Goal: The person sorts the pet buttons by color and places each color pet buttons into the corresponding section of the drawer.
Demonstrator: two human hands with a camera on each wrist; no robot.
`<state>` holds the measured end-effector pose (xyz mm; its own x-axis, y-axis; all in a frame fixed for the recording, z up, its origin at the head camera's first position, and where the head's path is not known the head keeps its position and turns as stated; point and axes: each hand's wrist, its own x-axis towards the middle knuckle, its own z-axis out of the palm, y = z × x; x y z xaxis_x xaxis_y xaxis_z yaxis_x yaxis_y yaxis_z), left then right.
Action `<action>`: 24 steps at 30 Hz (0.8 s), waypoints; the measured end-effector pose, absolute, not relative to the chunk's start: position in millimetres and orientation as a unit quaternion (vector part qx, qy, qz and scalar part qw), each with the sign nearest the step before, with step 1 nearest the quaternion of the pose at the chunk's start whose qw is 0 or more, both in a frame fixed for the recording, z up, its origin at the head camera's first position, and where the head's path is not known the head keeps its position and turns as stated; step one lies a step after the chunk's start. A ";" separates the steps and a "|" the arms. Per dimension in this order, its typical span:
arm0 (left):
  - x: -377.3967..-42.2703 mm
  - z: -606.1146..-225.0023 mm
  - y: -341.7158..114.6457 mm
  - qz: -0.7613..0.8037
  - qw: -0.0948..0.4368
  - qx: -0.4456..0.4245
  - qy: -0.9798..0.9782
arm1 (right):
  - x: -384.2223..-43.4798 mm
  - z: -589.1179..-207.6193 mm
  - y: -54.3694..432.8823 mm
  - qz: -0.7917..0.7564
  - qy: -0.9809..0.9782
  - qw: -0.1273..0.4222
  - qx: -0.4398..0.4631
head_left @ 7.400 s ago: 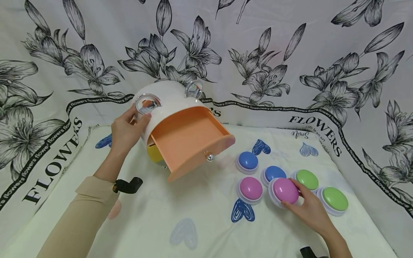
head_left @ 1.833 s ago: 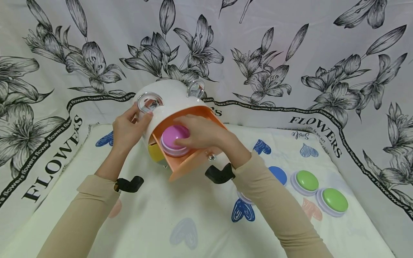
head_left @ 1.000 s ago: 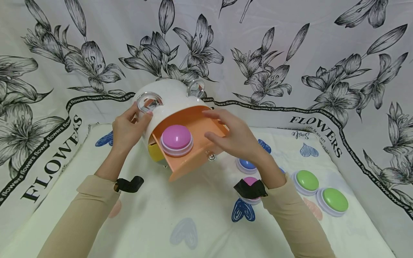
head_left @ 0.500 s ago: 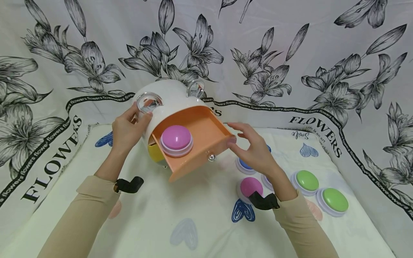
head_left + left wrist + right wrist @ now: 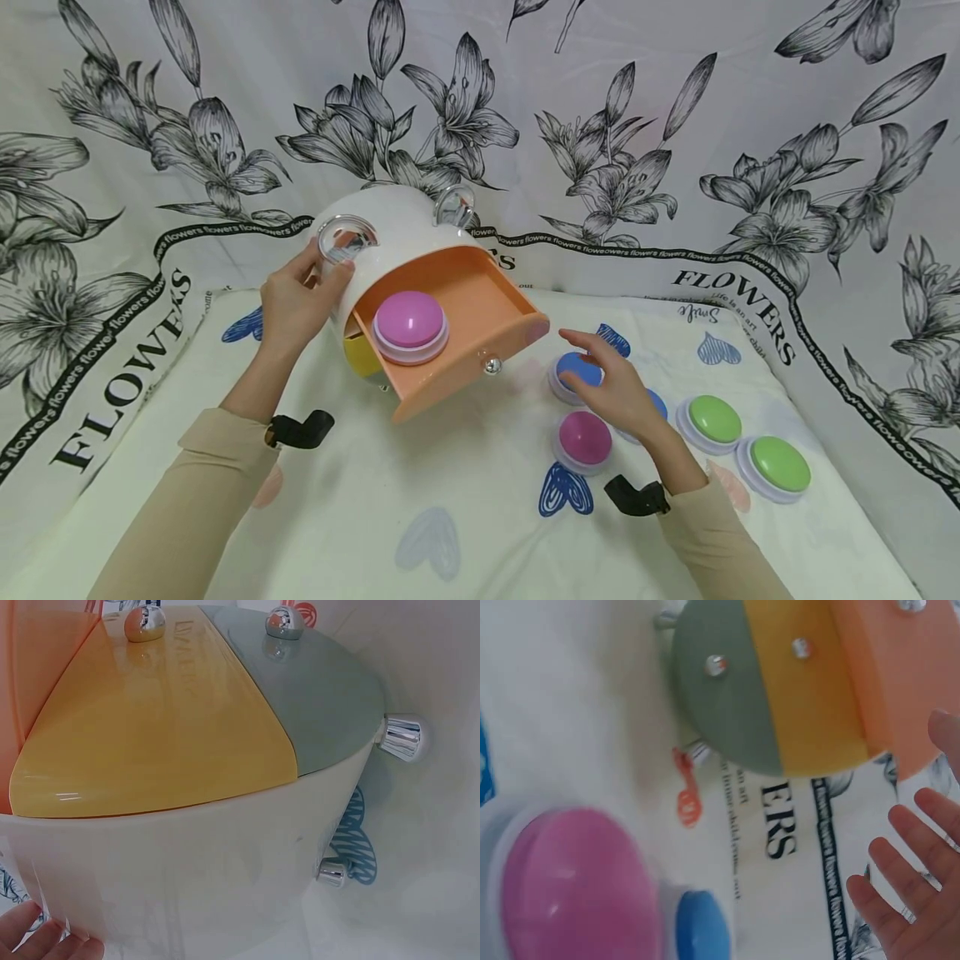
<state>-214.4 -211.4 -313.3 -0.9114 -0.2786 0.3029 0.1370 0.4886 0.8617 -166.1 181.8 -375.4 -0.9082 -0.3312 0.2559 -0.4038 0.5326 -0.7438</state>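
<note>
A white rounded drawer box (image 5: 397,212) stands with its top orange drawer (image 5: 472,304) pulled out. My left hand (image 5: 295,304) grips the box by the clear ring-shaped ear (image 5: 347,239) on its left side, thumb in front. Inside the drawer, at its left, sits a pink domed button (image 5: 410,321) on a pale lilac base. My right hand (image 5: 615,387) hovers right of the drawer, fingers spread and holding nothing, above a blue domed button (image 5: 577,375). A second blue button (image 5: 656,406) is partly hidden behind that hand. In the right wrist view its fingers (image 5: 911,825) are apart.
Another pink domed button (image 5: 585,440) lies on the white cloth (image 5: 337,533), left of two green ones (image 5: 715,419). Below the orange drawer are a yellow drawer (image 5: 165,727) and a grey-green one (image 5: 315,690). A flower-printed curtain (image 5: 600,125) hangs behind.
My right hand took a pink button from the cloth, set it in the orange drawer and let go. It then drew back right and down, past the drawer's right corner. My left hand stayed put.
</note>
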 end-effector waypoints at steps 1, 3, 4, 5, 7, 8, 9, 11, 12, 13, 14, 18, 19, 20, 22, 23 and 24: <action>-214.5 -313.2 -211.5 -0.503 0.207 0.042 -0.838 | -165.0 -378.6 184.3 0.435 -0.876 0.035 0.206; -214.7 -313.1 -211.8 -0.504 0.209 0.040 -0.837 | -163.5 -384.8 189.0 0.431 -0.880 0.024 0.197; -214.8 -313.0 -211.9 -0.504 0.210 0.040 -0.837 | -162.8 -388.0 191.4 0.429 -0.882 0.018 0.194; -214.7 -312.9 -211.9 -0.504 0.210 0.040 -0.837 | -162.2 -391.2 193.7 0.428 -0.883 0.014 0.191; -214.6 -312.9 -211.9 -0.505 0.210 0.039 -0.836 | -160.7 -398.2 198.3 0.422 -0.886 0.005 0.192; -214.6 -312.9 -211.8 -0.505 0.209 0.038 -0.836 | -159.7 -401.9 200.6 0.418 -0.888 0.000 0.192; -214.6 -312.9 -211.7 -0.505 0.209 0.039 -0.836 | -158.7 -405.5 202.8 0.415 -0.889 -0.004 0.193; -214.6 -313.0 -211.3 -0.505 0.209 0.039 -0.837 | -156.4 -412.7 207.6 0.411 -0.890 -0.012 0.197; -214.7 -313.1 -211.2 -0.505 0.209 0.039 -0.837 | -155.2 -416.2 209.8 0.407 -0.891 -0.015 0.200; -214.8 -313.2 -211.1 -0.505 0.209 0.040 -0.837 | -154.2 -419.5 211.8 0.403 -0.893 -0.016 0.202; -215.0 -313.2 -211.0 -0.505 0.209 0.039 -0.837 | -152.8 -422.5 213.8 0.399 -0.894 -0.017 0.202; -215.4 -313.8 -210.8 -0.504 0.210 0.038 -0.837 | -146.5 -432.7 220.9 0.383 -0.898 -0.017 0.216; -215.4 -313.9 -210.7 -0.504 0.210 0.037 -0.837 | -144.8 -435.1 222.7 0.380 -0.898 -0.017 0.220; -215.4 -313.9 -210.7 -0.504 0.210 0.037 -0.837 | -142.7 -437.1 224.4 0.379 -0.898 -0.021 0.224; -215.3 -313.8 -210.8 -0.504 0.211 0.037 -0.837 | -138.9 -441.1 227.3 0.370 -0.900 -0.022 0.228; -215.2 -313.6 -210.8 -0.503 0.210 0.038 -0.837 | -137.1 -443.1 228.6 0.367 -0.901 -0.024 0.229; -214.9 -313.5 -210.8 -0.503 0.210 0.039 -0.838 | -135.2 -445.0 229.6 0.362 -0.903 -0.025 0.229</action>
